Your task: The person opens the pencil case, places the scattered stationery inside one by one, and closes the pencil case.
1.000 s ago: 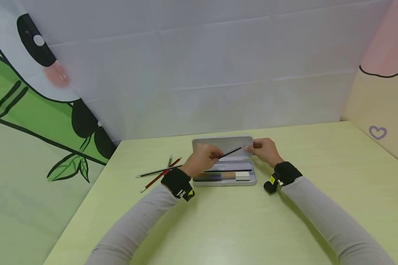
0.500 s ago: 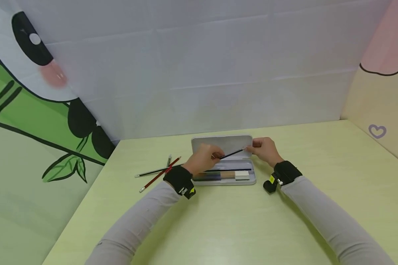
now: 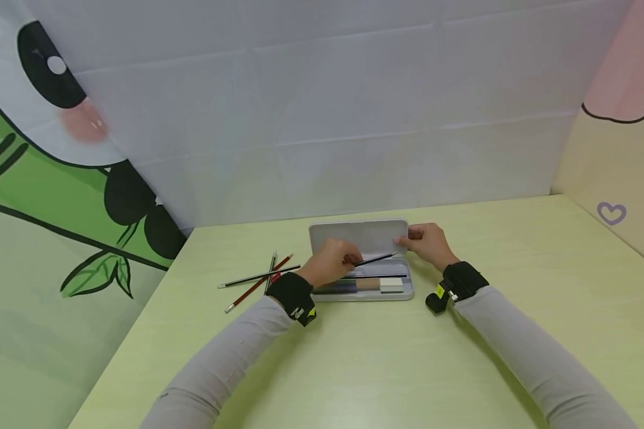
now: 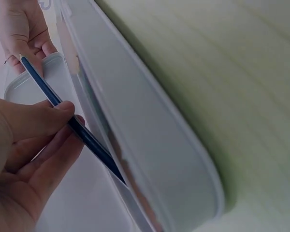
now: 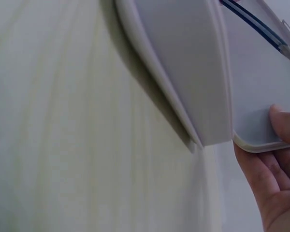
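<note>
My left hand (image 3: 330,262) pinches a dark blue pencil (image 4: 44,89) between thumb and fingertips. The pencil slants over the tin pencil case (image 3: 365,298), its sharp tip towards the right; in the left wrist view its other end dips inside the case wall. My right hand (image 3: 430,244) holds the right edge of the raised lid (image 3: 372,232), thumb on the inner face and fingers behind. Inside the case lie another dark pencil (image 3: 378,276), a white eraser (image 3: 391,285) and a brown-and-dark item (image 3: 366,285) of unclear kind.
Left of the case, a red pencil (image 3: 247,295) lies crossed with a dark pencil (image 3: 247,280) and a greenish one (image 3: 272,262) on the pale table (image 3: 386,363). A white wall sheet (image 3: 327,119) rises behind the table.
My left hand has come down slightly, and the pencil has dropped from in front of the lid towards the case, lying flatter. My right hand stays on the lid.
</note>
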A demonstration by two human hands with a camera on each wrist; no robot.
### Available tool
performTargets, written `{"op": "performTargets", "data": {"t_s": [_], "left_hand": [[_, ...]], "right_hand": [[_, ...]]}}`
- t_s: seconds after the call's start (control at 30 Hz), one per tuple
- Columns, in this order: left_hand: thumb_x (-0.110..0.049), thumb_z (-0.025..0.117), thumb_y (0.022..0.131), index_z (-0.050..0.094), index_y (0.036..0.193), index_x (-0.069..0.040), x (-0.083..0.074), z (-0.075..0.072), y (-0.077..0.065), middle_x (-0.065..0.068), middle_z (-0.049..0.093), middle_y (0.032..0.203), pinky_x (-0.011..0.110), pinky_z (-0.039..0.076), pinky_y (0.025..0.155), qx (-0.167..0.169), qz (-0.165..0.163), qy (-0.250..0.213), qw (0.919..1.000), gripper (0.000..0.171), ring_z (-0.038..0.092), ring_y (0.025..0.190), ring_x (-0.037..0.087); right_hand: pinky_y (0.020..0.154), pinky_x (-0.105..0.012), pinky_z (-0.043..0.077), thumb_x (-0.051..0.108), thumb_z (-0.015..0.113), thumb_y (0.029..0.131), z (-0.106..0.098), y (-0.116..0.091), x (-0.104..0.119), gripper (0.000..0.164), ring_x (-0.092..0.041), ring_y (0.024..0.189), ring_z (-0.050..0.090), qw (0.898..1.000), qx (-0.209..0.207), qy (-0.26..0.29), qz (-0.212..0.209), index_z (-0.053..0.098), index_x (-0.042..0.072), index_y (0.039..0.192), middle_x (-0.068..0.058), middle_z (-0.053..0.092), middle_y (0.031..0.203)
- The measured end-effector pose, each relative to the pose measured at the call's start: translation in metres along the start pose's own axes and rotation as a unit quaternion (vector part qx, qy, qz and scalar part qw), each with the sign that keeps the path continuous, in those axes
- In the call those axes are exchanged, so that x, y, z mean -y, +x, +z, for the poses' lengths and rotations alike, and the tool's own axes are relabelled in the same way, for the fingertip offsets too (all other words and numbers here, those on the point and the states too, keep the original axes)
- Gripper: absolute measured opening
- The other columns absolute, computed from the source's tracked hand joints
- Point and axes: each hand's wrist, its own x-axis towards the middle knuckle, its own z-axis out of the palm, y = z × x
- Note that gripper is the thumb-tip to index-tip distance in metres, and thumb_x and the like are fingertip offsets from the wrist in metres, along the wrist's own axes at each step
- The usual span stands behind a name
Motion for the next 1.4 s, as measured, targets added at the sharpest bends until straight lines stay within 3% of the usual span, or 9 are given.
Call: {"op": "performTargets", "data": {"t_s": [0.17, 0.4, 0.63, 0.8, 1.07, 1.23, 1.4], "left_hand": [[0.008, 0.062, 0.084, 0.073, 0.1, 0.0, 0.0, 0.002, 0.0, 0.014, 0.074, 0.097, 0.028, 0.057, 0.079, 0.006, 0.006, 0.007, 0.9999, 0.021, 0.071, 0.091, 0.023], [0.008, 0.065, 0.083, 0.074, 0.098, -0.002, 0.003, 0.006, 0.005, 0.012, 0.074, 0.095, 0.024, 0.057, 0.076, 0.026, 0.003, 0.019, 0.9995, 0.02, 0.071, 0.088, 0.021], [0.008, 0.066, 0.083, 0.074, 0.097, -0.001, 0.007, 0.01, 0.008, 0.013, 0.074, 0.096, 0.025, 0.058, 0.076, 0.056, -0.001, 0.018, 0.9983, 0.018, 0.071, 0.088, 0.022], [0.007, 0.065, 0.085, 0.073, 0.097, -0.001, 0.007, 0.011, 0.01, 0.013, 0.074, 0.096, 0.025, 0.058, 0.078, 0.07, -0.01, 0.011, 0.9974, 0.017, 0.071, 0.089, 0.022], [0.006, 0.067, 0.084, 0.074, 0.096, -0.001, 0.005, 0.007, 0.01, 0.012, 0.074, 0.094, 0.026, 0.058, 0.077, 0.066, -0.003, 0.019, 0.9977, 0.016, 0.071, 0.088, 0.02], [0.005, 0.065, 0.086, 0.073, 0.1, -0.001, 0.005, 0.004, 0.006, 0.013, 0.074, 0.098, 0.028, 0.058, 0.08, 0.063, -0.009, 0.015, 0.9979, 0.018, 0.071, 0.091, 0.022], [0.002, 0.062, 0.089, 0.071, 0.106, 0.001, 0.011, -0.013, -0.009, 0.014, 0.072, 0.101, 0.03, 0.057, 0.083, 0.036, -0.024, 0.014, 0.999, 0.02, 0.069, 0.094, 0.024]], "right_hand": [[0.068, -0.019, 0.052, 0.017, 0.069, 0.088, 0.0, -0.002, -0.001, 0.034, -0.027, 0.088, 0.071, 1.0, -0.002, 0.004, -0.001, 0.068, -0.007, 0.112, -0.025, 0.071, 0.103], [0.068, -0.019, 0.05, 0.018, 0.07, 0.088, 0.001, 0.0, -0.002, 0.032, -0.016, 0.08, 0.07, 1.0, 0.0, 0.004, -0.004, 0.07, -0.006, 0.109, -0.025, 0.072, 0.102], [0.072, -0.026, 0.055, 0.018, 0.069, 0.088, 0.002, 0.001, 0.0, 0.036, -0.032, 0.09, 0.071, 1.0, 0.003, 0.011, 0.004, 0.067, -0.007, 0.114, -0.026, 0.071, 0.105], [0.075, -0.028, 0.056, 0.019, 0.069, 0.088, 0.001, 0.002, 0.001, 0.037, -0.031, 0.092, 0.071, 1.0, 0.001, 0.006, 0.008, 0.067, -0.007, 0.115, -0.025, 0.07, 0.106], [0.071, -0.02, 0.052, 0.019, 0.07, 0.088, -0.001, 0.002, 0.005, 0.037, -0.019, 0.085, 0.071, 1.0, 0.0, 0.008, 0.015, 0.067, -0.007, 0.114, -0.025, 0.07, 0.107], [0.073, -0.025, 0.056, 0.018, 0.069, 0.089, 0.0, 0.0, 0.005, 0.037, -0.027, 0.09, 0.071, 1.0, 0.002, 0.011, 0.011, 0.066, -0.008, 0.115, -0.026, 0.07, 0.108], [0.078, -0.032, 0.057, 0.019, 0.069, 0.089, -0.001, 0.0, 0.003, 0.038, -0.034, 0.097, 0.07, 1.0, 0.004, 0.001, 0.011, 0.066, -0.007, 0.116, -0.026, 0.07, 0.108]]}}
